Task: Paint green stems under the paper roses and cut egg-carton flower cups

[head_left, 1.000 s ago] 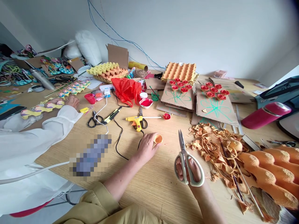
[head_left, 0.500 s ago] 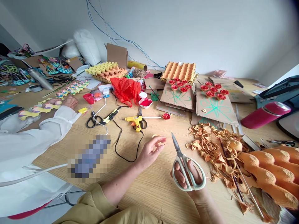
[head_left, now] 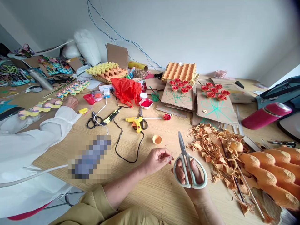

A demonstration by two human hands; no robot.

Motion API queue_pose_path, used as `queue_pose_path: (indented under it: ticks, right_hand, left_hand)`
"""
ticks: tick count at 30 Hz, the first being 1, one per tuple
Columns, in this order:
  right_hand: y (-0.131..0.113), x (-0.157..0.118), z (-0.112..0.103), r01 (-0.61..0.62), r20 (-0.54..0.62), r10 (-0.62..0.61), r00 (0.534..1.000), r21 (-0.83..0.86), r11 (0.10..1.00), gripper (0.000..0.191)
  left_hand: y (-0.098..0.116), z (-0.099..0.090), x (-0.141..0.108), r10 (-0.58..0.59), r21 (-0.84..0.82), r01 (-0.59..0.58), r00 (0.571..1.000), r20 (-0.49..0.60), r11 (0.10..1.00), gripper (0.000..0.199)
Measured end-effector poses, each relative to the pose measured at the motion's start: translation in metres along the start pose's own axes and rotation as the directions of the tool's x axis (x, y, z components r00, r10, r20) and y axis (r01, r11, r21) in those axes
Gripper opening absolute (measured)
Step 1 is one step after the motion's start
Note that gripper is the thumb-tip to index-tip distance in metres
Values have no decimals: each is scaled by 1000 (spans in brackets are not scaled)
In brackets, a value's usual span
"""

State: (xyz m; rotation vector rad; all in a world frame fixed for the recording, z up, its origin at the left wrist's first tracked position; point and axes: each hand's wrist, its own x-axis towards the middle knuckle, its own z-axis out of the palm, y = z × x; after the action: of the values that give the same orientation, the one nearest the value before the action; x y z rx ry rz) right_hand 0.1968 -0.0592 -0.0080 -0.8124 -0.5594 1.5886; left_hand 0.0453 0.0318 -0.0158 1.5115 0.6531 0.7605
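Note:
My right hand [head_left: 193, 173] has its thumb and fingers through the pale handles of a pair of scissors [head_left: 187, 159], whose closed blades point up and away. Just left of the scissors, my left hand [head_left: 159, 160] hovers with thumb and fingertips brought together. Whether anything small is between those tips cannot be made out. Beyond it, a small orange egg-carton cup [head_left: 157, 139] sits upright on the table. A yellow glue gun [head_left: 137, 122] and a red flower [head_left: 167, 116] lie farther back.
Orange scraps [head_left: 206, 142] and an orange egg tray [head_left: 272, 172] are at right, near a pink flask [head_left: 266, 115]. Cardboard pieces [head_left: 215, 109] bear red flowers. A red bag [head_left: 126, 90] and paint bowl [head_left: 146, 103] lie behind. A co-worker's sleeve [head_left: 58, 123] reaches in at left.
My left hand has let go of the orange cup, leaving it on the table, and moved nearer me with its fingers closing. The scissors have shifted slightly right and turned more upright.

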Motion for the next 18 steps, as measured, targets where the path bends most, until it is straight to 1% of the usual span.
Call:
queue_pose_path:
  ticks: [2, 4, 5, 7, 10, 13, 14, 15, 16, 18]
  right_hand:
    - [-6, -1, -3, 106, -54, -107, 993, -29, 994, 44]
    - [-12, -2, -6, 226, -89, -234, 968, -91, 970, 42]
    - [-15, -3, -8, 284, -100, -297, 950, -127, 950, 42]
    - [-21, -4, -10, 372, -123, -399, 909, -194, 908, 41]
    - [-27, -7, -11, 449, -164, -505, 847, -289, 846, 40]
    - [-27, -9, -10, 489, -175, -580, 796, -381, 785, 38]
    - [-25, -9, -10, 491, -174, -589, 789, -397, 776, 37]
    - [-23, -9, -9, 481, -172, -582, 795, -406, 777, 36]
    - [-21, -10, -9, 464, -163, -564, 809, -411, 785, 35]
    - [-16, -11, -9, 426, -117, -520, 846, -436, 793, 32]
  left_hand:
    - [-2, 2, -3, 94, 215, -106, 993, 65, 971, 14]
    - [-4, 3, -5, 176, 389, -227, 971, 163, 893, 12]
    - [-5, 4, -6, 202, 447, -277, 957, 210, 850, 12]
    - [-6, 7, -6, 214, 525, -335, 937, 278, 782, 15]
    - [-6, 12, -6, 199, 586, -359, 926, 321, 726, 14]
    - [-3, 14, -5, 228, 602, -392, 915, 333, 696, 31]
    - [-2, 14, -5, 253, 599, -407, 910, 327, 690, 30]
    - [-2, 13, -5, 283, 592, -419, 907, 314, 688, 24]
    - [-2, 12, -5, 311, 582, -425, 905, 290, 693, 19]
    - [-3, 8, -5, 354, 561, -416, 908, 223, 716, 23]
